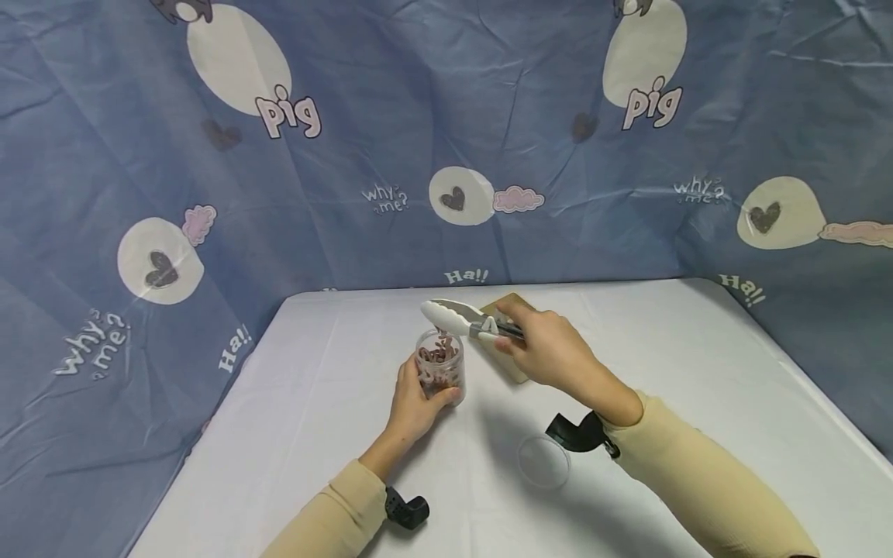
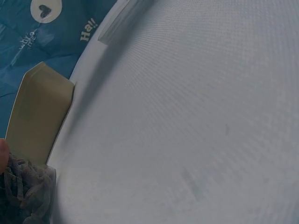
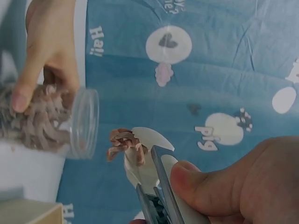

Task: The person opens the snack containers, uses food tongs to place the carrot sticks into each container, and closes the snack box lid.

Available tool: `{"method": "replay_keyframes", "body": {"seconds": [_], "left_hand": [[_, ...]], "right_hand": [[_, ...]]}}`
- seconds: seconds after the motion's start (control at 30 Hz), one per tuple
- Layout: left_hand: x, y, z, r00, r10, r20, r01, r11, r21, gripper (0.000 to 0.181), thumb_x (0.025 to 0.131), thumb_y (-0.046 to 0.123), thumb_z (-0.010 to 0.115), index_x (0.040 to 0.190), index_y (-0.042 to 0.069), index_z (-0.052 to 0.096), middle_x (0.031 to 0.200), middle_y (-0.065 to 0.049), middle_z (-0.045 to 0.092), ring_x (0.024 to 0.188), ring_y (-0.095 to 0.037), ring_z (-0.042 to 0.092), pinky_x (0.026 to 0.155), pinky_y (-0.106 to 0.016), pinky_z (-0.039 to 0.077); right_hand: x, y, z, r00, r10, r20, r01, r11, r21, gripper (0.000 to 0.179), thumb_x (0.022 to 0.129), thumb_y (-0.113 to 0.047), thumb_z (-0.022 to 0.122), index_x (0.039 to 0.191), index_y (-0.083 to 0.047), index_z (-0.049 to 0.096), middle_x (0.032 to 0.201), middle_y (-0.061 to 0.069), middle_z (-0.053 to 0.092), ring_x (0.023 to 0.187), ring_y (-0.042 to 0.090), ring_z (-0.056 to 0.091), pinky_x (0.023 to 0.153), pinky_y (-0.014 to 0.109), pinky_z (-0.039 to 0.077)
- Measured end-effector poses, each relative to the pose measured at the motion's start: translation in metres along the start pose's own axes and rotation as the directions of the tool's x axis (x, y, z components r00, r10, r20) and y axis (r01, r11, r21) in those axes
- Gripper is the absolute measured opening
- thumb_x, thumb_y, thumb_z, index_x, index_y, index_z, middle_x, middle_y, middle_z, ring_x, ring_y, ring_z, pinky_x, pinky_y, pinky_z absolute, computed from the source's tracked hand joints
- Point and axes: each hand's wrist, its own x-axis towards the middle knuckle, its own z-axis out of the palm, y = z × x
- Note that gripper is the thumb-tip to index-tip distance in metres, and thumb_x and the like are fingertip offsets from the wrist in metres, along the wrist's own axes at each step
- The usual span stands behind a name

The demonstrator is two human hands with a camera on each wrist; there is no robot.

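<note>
My left hand [image 1: 410, 411] grips a clear, round, open-topped jar [image 1: 449, 387] at its side. Brown curly strips [image 3: 44, 119] fill part of the jar, their exact kind unclear. In the right hand [image 1: 558, 353] is a pair of tongs [image 1: 449, 316] with white scalloped tips and metal arms. Between the tong tips a small bunch of brown strips [image 3: 124, 140] is pinched, just above the jar mouth in the head view. In the left wrist view, only the edge of the jar [image 2: 32, 191] and a fingertip show.
Behind the tongs and right hand lies a tan rectangular box [image 1: 515, 370], partly hidden. A clear round lid [image 1: 544, 463] lies on the white-covered table [image 1: 335, 356], below the right wrist. Patterned blue cloth [image 1: 391, 139] hangs behind the table.
</note>
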Motion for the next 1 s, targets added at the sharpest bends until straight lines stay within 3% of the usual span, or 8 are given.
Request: {"method": "replay_keyframes", "body": {"seconds": [0.17, 0.33, 0.5, 0.8, 1.0], "left_hand": [[0.000, -0.001, 0.000, 1.000, 0.017, -0.004, -0.017, 1.000, 0.005, 0.092, 0.082, 0.029, 0.080, 0.151, 0.004, 0.025, 0.149, -0.020, 0.038, 0.139, -0.036, 0.039, 0.118, -0.055, 0.030], [0.000, 0.000, 0.000, 1.000, 0.008, -0.008, -0.008, 1.000, -0.001, 0.092, 0.082, 0.029, 0.080, 0.151, 0.004, 0.026, 0.149, -0.019, 0.038, 0.139, -0.036, 0.039, 0.119, -0.055, 0.031], [0.001, -0.001, 0.001, 1.000, 0.003, -0.006, -0.003, 1.000, -0.003, 0.090, 0.082, 0.028, 0.080, 0.151, 0.005, 0.026, 0.149, -0.019, 0.038, 0.139, -0.035, 0.039, 0.119, -0.054, 0.031], [0.000, 0.000, 0.001, 1.000, -0.010, 0.000, 0.010, 1.000, -0.002, 0.090, 0.083, 0.028, 0.080, 0.151, 0.005, 0.025, 0.149, -0.018, 0.038, 0.139, -0.035, 0.039, 0.119, -0.054, 0.031], [-0.001, 0.001, 0.001, 1.000, -0.004, 0.008, 0.004, 1.000, -0.017, 0.090, 0.083, 0.028, 0.079, 0.152, 0.006, 0.025, 0.149, -0.018, 0.037, 0.139, -0.035, 0.040, 0.119, -0.054, 0.031]], "right_hand": [[-0.004, -0.003, 0.009, 1.000, -0.008, 0.024, 0.008, 1.000, 0.009, 0.050, 0.089, -0.023, 0.072, 0.134, -0.005, 0.057, 0.099, 0.015, 0.074, 0.072, 0.020, 0.061, 0.065, 0.041, 0.051], [-0.006, -0.001, 0.017, 0.999, -0.035, 0.004, 0.035, 0.999, 0.005, 0.048, 0.088, -0.023, 0.074, 0.131, -0.007, 0.060, 0.092, 0.012, 0.074, 0.074, 0.021, 0.065, 0.065, 0.041, 0.052], [-0.007, 0.000, 0.022, 0.999, -0.054, -0.002, 0.054, 0.999, 0.000, 0.050, 0.086, -0.024, 0.076, 0.131, -0.010, 0.059, 0.097, 0.014, 0.074, 0.076, 0.026, 0.068, 0.063, 0.041, 0.052], [-0.010, 0.004, 0.028, 0.997, -0.076, -0.020, 0.076, 0.997, 0.008, 0.053, 0.083, -0.022, 0.078, 0.132, -0.012, 0.058, 0.119, 0.019, 0.070, 0.088, 0.034, 0.071, 0.071, 0.048, 0.056], [-0.010, 0.004, 0.028, 0.998, -0.069, -0.013, 0.069, 0.998, 0.002, 0.054, 0.083, -0.023, 0.078, 0.132, -0.013, 0.059, 0.123, 0.019, 0.069, 0.094, 0.036, 0.071, 0.074, 0.050, 0.056]]}}
